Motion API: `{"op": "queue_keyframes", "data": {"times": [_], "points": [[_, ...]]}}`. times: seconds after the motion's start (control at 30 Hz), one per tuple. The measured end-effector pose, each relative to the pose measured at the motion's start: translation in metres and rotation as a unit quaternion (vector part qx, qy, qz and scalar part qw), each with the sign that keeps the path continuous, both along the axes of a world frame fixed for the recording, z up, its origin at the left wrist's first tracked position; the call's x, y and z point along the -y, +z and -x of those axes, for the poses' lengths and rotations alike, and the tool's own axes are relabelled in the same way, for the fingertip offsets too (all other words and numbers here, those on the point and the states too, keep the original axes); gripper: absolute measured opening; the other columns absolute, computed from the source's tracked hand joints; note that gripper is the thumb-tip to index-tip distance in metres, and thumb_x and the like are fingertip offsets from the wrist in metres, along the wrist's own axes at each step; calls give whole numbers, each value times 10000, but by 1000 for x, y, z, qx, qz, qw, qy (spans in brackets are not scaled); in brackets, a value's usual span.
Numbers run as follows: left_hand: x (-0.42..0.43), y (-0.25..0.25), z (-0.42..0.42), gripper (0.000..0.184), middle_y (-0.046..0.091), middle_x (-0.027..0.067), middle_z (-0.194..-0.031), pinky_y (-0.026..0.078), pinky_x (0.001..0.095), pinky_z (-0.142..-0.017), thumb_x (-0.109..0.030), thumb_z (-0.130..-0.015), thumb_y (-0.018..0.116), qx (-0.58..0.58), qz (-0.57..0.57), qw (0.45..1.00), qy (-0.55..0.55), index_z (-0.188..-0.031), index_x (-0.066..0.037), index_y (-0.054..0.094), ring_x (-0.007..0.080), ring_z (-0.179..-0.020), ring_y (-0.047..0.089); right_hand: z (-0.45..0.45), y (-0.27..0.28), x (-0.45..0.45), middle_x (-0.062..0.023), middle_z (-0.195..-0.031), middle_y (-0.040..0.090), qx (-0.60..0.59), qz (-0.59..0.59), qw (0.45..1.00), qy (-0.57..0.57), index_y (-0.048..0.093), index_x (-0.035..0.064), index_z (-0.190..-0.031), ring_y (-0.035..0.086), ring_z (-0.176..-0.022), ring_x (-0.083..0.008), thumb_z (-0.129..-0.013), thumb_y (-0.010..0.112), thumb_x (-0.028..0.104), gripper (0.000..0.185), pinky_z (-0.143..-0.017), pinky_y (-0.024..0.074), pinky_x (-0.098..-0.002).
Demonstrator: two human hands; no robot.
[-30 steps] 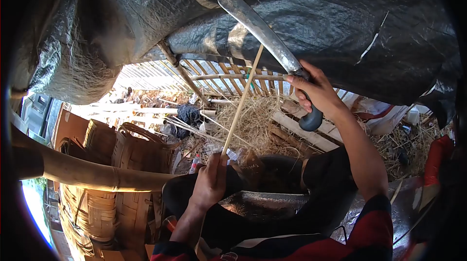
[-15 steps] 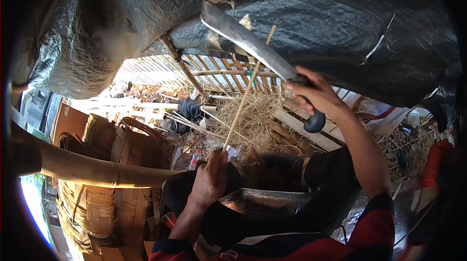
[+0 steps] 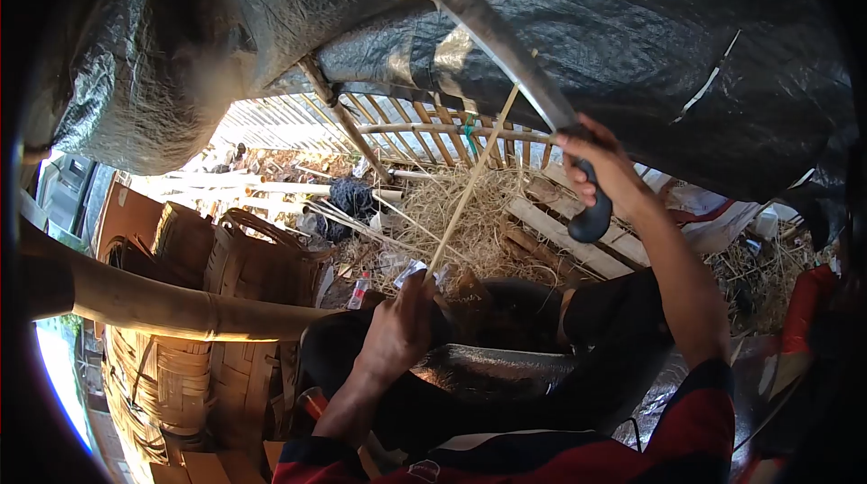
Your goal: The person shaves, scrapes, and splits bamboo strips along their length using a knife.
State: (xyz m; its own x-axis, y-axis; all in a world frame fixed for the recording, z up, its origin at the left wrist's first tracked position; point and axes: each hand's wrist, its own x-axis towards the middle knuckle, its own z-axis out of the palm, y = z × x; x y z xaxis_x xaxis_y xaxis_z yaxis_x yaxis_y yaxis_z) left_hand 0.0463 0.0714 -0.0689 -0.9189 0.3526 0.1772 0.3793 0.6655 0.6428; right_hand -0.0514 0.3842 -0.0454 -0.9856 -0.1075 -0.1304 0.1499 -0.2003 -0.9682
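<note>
My left hand (image 3: 403, 326) is closed round the lower end of a thin bamboo strip (image 3: 475, 179), which slants up and to the right. My right hand (image 3: 601, 163) grips the black handle of a machete (image 3: 510, 52). Its broad blade points up and to the left and crosses the strip near the strip's upper end; whether the two touch I cannot tell. The blade looks slightly blurred. Below the hands are my dark-clothed legs (image 3: 619, 330).
Woven bamboo baskets (image 3: 244, 303) stand at the left behind a thick bamboo pole (image 3: 190, 308). Dark plastic sheeting (image 3: 650, 41) hangs across the top. Beyond lie shavings (image 3: 442, 213), wooden slats (image 3: 569, 236) and a slatted bamboo fence (image 3: 406, 136). Red material (image 3: 806, 308) is at the right.
The machete in my right hand has swung up and to the right since half a second ago. The strip's upper end has shifted right, and my left hand has moved slightly right.
</note>
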Motion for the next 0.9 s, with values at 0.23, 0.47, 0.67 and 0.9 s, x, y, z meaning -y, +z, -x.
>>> {"op": "queue_keyframes", "data": {"times": [0.23, 0.47, 0.67, 0.9], "points": [[1, -3, 3, 219, 593, 253, -705, 446, 503, -466, -30, -939, 506, -42, 19, 999, -29, -1145, 22, 453, 458, -611, 590, 10, -1, -1, 48, -541, 400, -7, -8, 1000, 2, 512, 36, -1130, 369, -376, -45, -929, 617, 249, 310, -337, 315, -222], [1, 0, 3, 137, 565, 240, -717, 423, 434, -530, -60, -962, 491, -11, 13, 999, 33, -1087, -7, 512, 460, -685, 581, 8, 0, 10, 50, -541, 417, -34, -117, 991, 61, 507, 20, -1153, 370, -376, -48, -940, 596, 243, 321, -356, 324, -224], [0, -4, 7, 125, 536, 215, -656, 403, 423, -507, -70, -970, 485, 37, 13, 998, 40, -1073, -10, 520, 421, -604, 567, -12, -15, 21, 50, -550, 410, 29, -94, 988, 123, 501, 35, -1123, 385, -405, -41, -913, 640, 241, 325, -352, 322, -233], [2, -2, 0, 148, 515, 189, -596, 389, 404, -491, -100, -980, 479, 31, -36, 998, 40, -1088, -7, 519, 350, -507, 536, 14, -7, 8, 53, -531, 415, 11, -48, 999, 5, 496, 16, -1194, 381, -366, -49, -919, 613, 283, 401, -342, 333, -212]]}}
